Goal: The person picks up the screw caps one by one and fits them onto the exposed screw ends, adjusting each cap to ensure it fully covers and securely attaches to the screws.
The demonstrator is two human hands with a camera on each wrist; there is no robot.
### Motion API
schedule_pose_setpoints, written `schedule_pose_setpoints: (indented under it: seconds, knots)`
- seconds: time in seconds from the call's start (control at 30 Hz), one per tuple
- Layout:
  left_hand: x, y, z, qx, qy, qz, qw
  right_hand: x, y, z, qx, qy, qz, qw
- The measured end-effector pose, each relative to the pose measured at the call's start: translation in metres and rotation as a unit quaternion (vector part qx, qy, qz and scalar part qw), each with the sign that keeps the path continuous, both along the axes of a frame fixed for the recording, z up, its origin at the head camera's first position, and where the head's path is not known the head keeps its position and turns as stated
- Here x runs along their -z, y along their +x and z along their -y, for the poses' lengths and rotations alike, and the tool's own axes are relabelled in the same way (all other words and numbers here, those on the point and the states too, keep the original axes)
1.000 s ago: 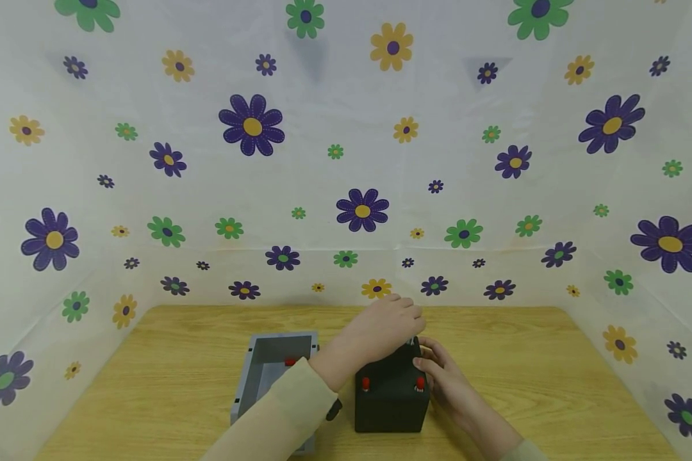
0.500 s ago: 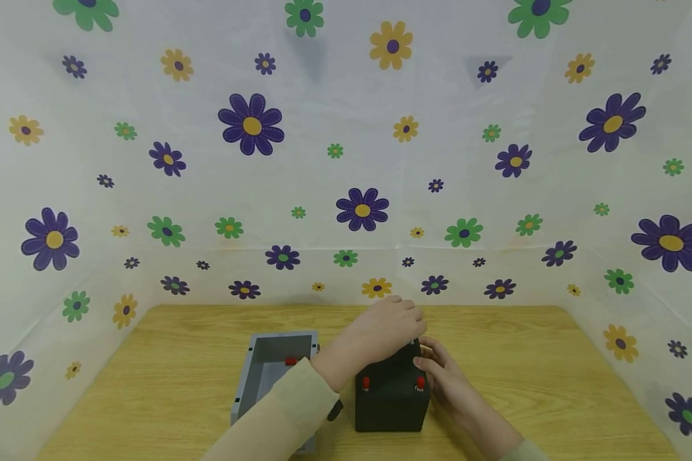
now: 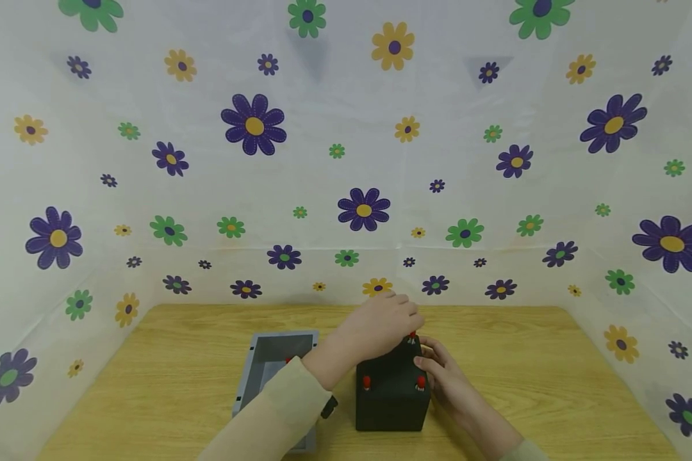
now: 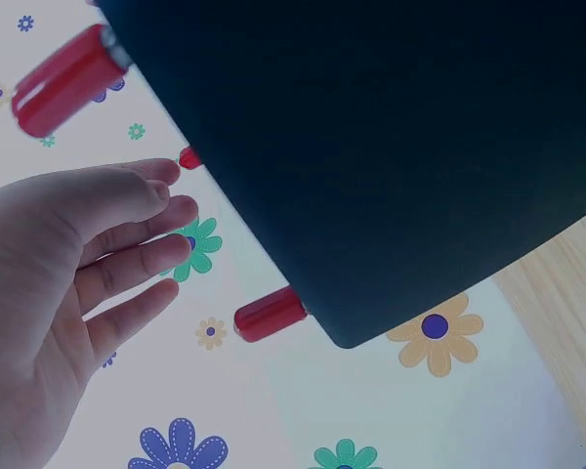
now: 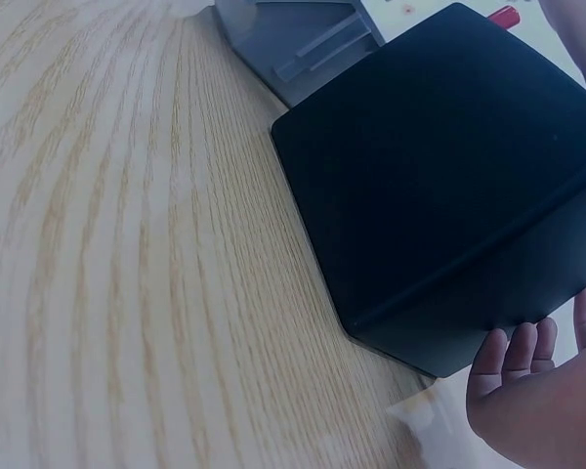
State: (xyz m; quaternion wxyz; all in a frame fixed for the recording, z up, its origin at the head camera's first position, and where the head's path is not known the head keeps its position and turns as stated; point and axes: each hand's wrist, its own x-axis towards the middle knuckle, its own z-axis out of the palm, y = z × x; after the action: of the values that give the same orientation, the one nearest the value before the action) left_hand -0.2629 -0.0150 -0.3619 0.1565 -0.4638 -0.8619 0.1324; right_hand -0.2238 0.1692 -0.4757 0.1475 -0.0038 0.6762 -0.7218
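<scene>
A black box (image 3: 392,410) with red-capped toggle switches on its top stands right of centre on the table. My left hand (image 3: 380,323) reaches across its top to the far right corner, where a red cap (image 3: 412,334) shows just under the fingers. In the left wrist view, the fingertips (image 4: 166,186) are right at a small red cap (image 4: 189,157), the fingers loosely bent. My right hand (image 3: 455,387) steadies the box's right side, thumb on the top edge. In the right wrist view, its fingers (image 5: 520,350) lie against the black wall.
A grey open tray (image 3: 243,384) stands left of the box, partly hidden by the left sleeve (image 3: 277,410). Something red (image 3: 288,360) shows inside it. The wooden table (image 3: 530,384) meets a flower-printed cloth (image 3: 461,160) at the back and sides.
My left hand has shifted slightly left and up, so the red cap at the far right corner, covered before, now shows. The right hand and the box stay in place.
</scene>
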Motion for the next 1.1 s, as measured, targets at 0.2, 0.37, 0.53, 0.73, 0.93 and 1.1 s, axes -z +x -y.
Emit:
schedule_pose_setpoints:
  seconds: [0.2,0.37,0.53,0.73,0.93,1.1]
  knots:
    - [0.001,0.0002,0.0008,-0.004,-0.005,-0.001,1.0,0.0001,0.0001,0.0014,0.019,0.0,0.004,1.0]
    - [0.0015,0.0008,0.0011,-0.002,-0.009,-0.005,0.9999,-0.0001,0.0001,0.001,0.013,0.001,0.001,1.0]
    - [0.0015,0.0019,0.0016,-0.003,-0.011,-0.004,0.9999,-0.0002,-0.0001,-0.0005,-0.003,0.003,-0.002,1.0]
    - [0.0016,0.0023,0.0016,-0.008,-0.014,-0.002,0.9999,-0.0001,0.0002,-0.0007,-0.006,-0.002,-0.004,1.0]
    - [0.0028,0.0033,0.0006,-0.019,-0.018,0.012,0.9996,0.0004,0.0002,-0.001,-0.011,-0.007,-0.005,1.0]
    - [0.0034,0.0037,0.001,-0.021,-0.012,0.015,0.9996,0.0008,-0.0006,-0.0013,-0.012,-0.009,-0.006,1.0]
